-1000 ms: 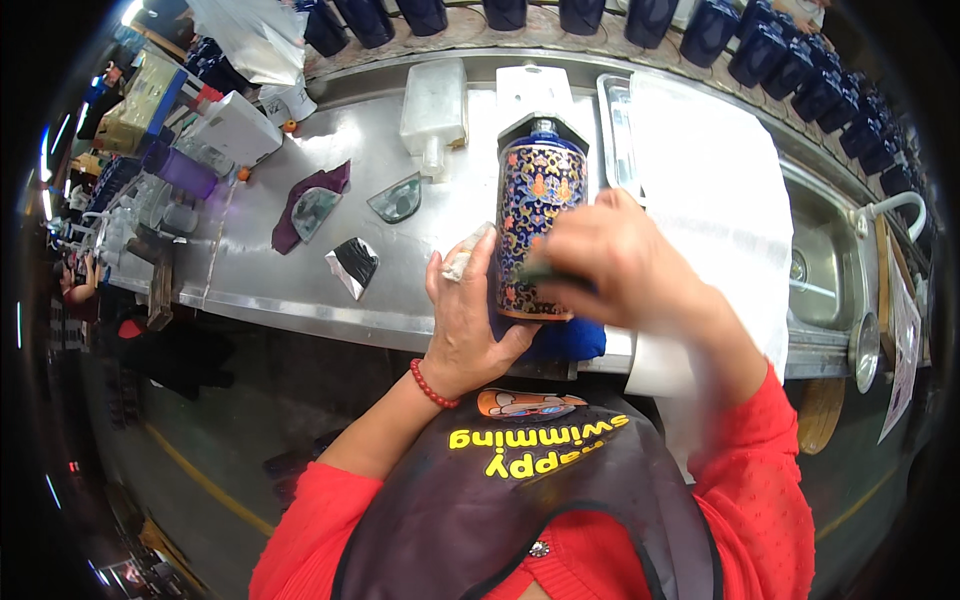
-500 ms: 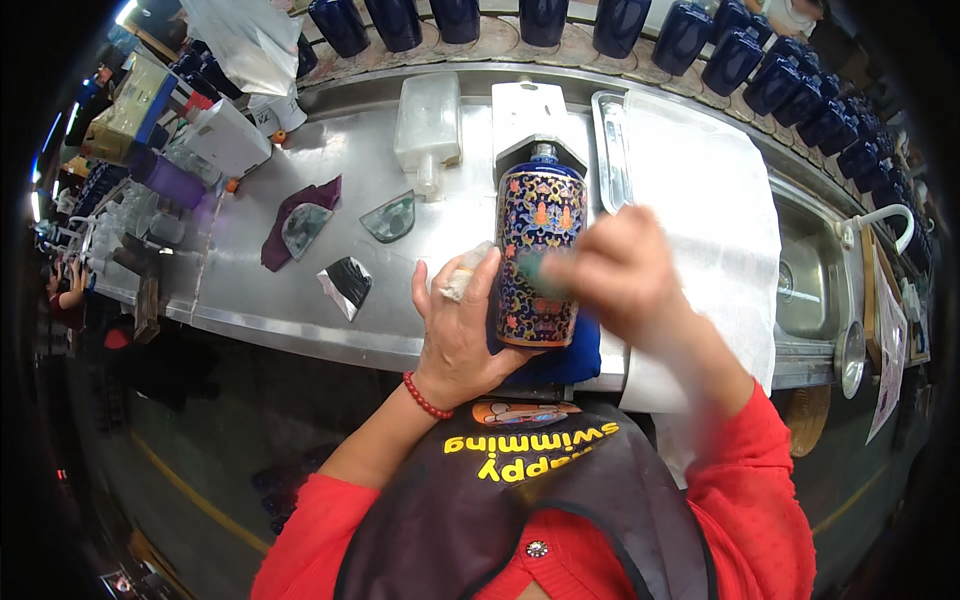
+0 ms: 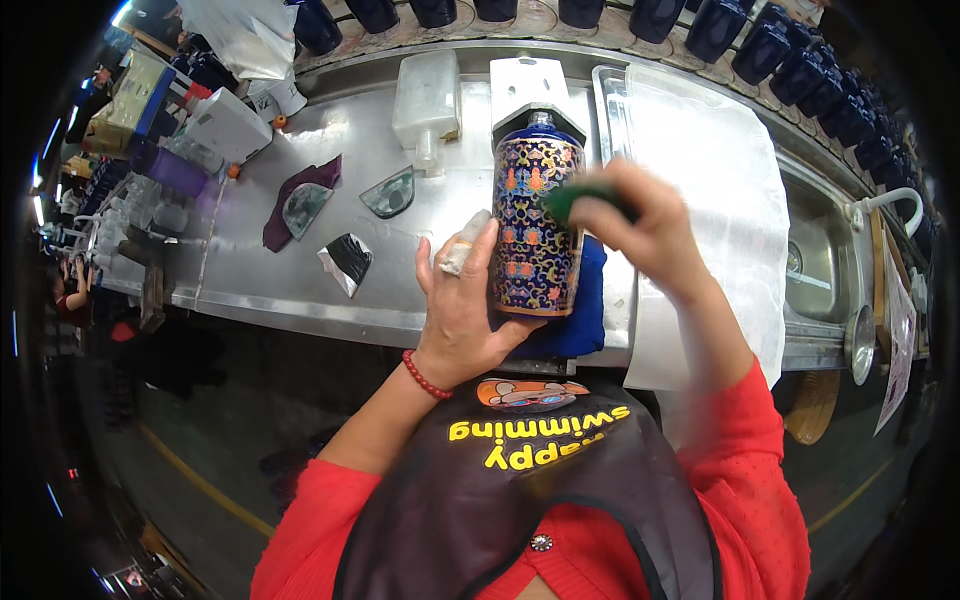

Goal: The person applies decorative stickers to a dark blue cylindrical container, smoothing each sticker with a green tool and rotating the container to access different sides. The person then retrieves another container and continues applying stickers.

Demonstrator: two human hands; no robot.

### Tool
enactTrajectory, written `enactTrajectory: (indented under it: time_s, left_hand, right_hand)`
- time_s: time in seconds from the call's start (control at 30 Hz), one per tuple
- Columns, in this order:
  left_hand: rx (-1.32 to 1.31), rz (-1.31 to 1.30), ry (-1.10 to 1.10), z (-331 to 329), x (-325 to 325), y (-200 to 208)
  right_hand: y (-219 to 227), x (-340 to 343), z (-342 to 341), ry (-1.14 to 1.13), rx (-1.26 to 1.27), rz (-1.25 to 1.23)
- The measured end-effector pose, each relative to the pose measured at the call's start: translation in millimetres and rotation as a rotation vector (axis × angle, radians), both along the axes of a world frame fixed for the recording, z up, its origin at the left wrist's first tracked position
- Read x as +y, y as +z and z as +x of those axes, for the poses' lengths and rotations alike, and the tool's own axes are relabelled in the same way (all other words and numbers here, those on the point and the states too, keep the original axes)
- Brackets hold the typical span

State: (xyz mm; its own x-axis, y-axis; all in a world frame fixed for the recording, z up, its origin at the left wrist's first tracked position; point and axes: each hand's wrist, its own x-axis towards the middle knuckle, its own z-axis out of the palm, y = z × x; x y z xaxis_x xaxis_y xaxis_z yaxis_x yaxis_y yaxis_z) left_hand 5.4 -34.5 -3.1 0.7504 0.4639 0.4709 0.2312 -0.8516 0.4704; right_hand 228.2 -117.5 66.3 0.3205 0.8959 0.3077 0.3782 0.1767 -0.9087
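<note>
Left hand (image 3: 462, 315) grips ornate blue bottle (image 3: 530, 235) low on left side, thumb at base; right hand (image 3: 648, 222) closes around dark green piece (image 3: 572, 200) at bottle's right side. Bottle lies near front edge of steel counter (image 3: 395, 275), neck toward white stand (image 3: 524, 84), blue cloth (image 3: 592, 300) alongside.

Wears a red top (image 3: 600, 552) with faintly dotted sleeves (image 3: 755, 470) and a round, ornate button (image 3: 542, 542). Over it, wears a dark, scoop-necked apron (image 3: 640, 490) with yellow lettering (image 3: 537, 452) and an orange cartoon (image 3: 530, 394). On the left hand (image 3: 462, 315), has a whitish finger wrap (image 3: 456, 260); at the wrist (image 3: 437, 362), a red bead bracelet (image 3: 422, 378).
</note>
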Motion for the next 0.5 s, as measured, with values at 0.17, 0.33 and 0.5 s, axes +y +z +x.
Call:
enactTrajectory:
  time_s: [0.17,0.33,0.5]
  left_hand:
    - [0.047,0.149,0.035,5.6,-1.8,6.7]
    - [0.002,0.073,-0.007,4.0,4.0,2.1]
    - [0.038,0.086,0.028,3.8,-0.6,8.2]
  right_hand:
    - [-3.1,-11.6,-7.3,0.334,-0.752,0.382]
    - [-8.5,-0.7,7.0,-0.082,0.014,0.014]
    - [-7.2,-6.6,-7.2,0.202,-0.559,0.243]
